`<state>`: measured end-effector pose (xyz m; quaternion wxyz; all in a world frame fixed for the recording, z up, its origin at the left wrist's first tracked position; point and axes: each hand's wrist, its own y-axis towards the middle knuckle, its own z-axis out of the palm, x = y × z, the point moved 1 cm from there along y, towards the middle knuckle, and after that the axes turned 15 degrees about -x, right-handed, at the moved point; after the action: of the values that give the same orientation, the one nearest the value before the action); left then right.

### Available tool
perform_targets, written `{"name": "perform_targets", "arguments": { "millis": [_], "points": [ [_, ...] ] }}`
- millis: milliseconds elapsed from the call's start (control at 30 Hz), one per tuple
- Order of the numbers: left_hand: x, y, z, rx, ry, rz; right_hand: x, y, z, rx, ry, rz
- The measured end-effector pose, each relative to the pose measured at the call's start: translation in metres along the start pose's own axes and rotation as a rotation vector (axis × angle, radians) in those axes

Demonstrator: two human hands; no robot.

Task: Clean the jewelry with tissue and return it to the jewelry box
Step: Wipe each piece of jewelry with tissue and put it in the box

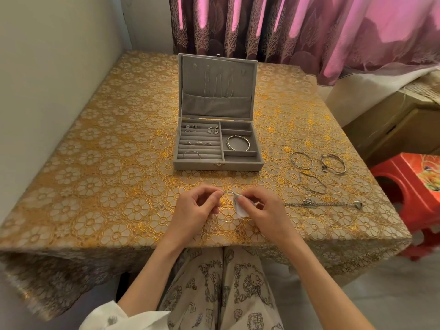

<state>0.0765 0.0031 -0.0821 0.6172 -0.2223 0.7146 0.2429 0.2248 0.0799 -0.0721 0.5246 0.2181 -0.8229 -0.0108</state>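
Step in hand: wiping a thin silver piece (227,192) over the near edge of the desk (95,186). The left hand (195,210) pinches one end between thumb and forefinger; the right hand (264,210) pinches the tissue (238,207) around the piece — both grips closed tight on small contact. Which piece of jewelry it is cannot be told.

Recommended: keep the left pinch firm, draw the tissue along the metal in short strokes, avoid bending the wire.

The jewelry box (217,164) stands open mid-desk. Bangles (302,161) and chains (312,184) lie toward the right edge, apparently awaiting cleaning.
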Motion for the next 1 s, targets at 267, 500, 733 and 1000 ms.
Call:
{"name": "perform_targets", "arguments": {
  "millis": [267,500,733,1000],
  "points": [
    [0.000,0.000,0.002,0.061,0.071,0.059,0.007,0.004,0.006,0.026,-0.111,-0.099],
    [-0.002,0.000,0.000,-0.072,-0.103,-0.063,0.003,-0.001,0.008,-0.087,-0.034,0.011],
    [0.000,0.001,-0.002,-0.143,-0.177,-0.105,0.007,-0.015,0.022,-0.163,0.155,0.245],
    [-0.003,-0.001,0.003,-0.035,-0.056,-0.009,0.011,-0.003,0.017,-0.185,-0.019,0.074]
  ]
}}
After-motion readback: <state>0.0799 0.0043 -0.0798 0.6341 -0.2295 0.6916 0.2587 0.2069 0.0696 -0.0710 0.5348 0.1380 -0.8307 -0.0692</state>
